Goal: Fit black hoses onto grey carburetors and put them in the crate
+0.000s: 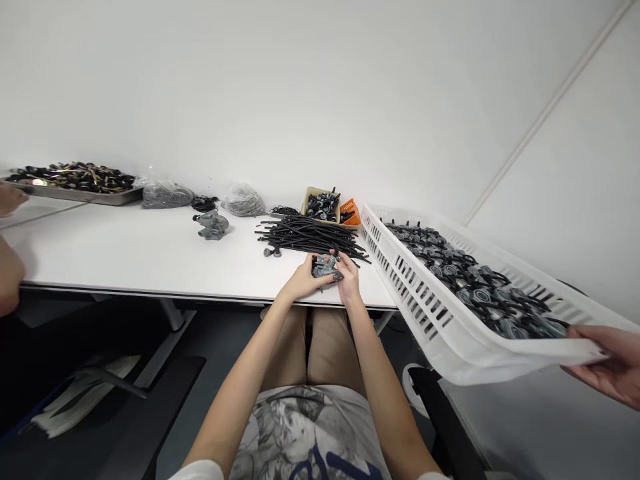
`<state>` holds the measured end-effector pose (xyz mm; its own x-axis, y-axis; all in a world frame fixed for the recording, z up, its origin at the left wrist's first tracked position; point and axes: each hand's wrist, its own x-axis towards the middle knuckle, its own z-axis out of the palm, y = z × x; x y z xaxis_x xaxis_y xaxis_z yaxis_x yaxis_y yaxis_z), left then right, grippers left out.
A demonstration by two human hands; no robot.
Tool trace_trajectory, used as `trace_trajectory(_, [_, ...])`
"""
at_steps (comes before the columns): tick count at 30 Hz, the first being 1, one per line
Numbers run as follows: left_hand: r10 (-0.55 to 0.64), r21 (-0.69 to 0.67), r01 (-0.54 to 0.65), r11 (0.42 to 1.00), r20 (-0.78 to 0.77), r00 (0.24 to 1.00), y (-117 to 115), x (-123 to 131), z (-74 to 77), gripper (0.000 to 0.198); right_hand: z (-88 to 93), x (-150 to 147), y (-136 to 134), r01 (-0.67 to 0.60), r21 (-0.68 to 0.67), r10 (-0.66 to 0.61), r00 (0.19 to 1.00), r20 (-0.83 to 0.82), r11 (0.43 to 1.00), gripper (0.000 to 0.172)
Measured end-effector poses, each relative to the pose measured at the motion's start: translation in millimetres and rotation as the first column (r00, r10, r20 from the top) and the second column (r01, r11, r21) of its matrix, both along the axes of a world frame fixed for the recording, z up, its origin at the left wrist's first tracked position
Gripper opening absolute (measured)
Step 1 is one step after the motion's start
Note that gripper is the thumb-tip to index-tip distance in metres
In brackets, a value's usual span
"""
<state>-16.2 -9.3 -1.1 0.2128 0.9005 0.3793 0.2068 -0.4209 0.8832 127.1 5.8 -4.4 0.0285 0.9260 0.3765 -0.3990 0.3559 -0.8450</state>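
Observation:
Both my hands meet over the table's front edge, around one grey metal carburetor (325,265) with black fittings. My left hand (303,280) grips it from the left, thumb along its lower side. On the other side, my right hand (349,279) has its fingers closed on the same part, near a black piece at the top. Just beyond them lies a pile of black rubber hoses (305,233). Two small black-and-grey fittings (273,251) rest left of the hands. Another grey carburetor (213,225) stands farther left on the white table (125,247).
At right, another person's hand (613,360) holds a white plastic basket (425,313) full of similar parts. A beige bin (306,199) and orange basket (354,211) stand behind the hoses. Plastic bags (243,200) and a metal tray (110,197) line the back; another person's arm (7,273) shows left.

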Motion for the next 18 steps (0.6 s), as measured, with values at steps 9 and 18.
trace_trajectory(9, [0.001,0.017,-0.001,1.000,-0.017,1.000,1.6,0.0,-3.3,0.062,0.6,-2.3,-1.7,0.030,0.013,-0.030,0.999,0.020,0.999,0.031])
trace_trajectory(18, [-0.014,0.013,0.014,1.000,0.014,1.000,1.7,0.1,-3.1,0.062,4.4,-2.2,-5.7,0.015,0.034,-0.015,1.000,-0.019,0.999,0.018])
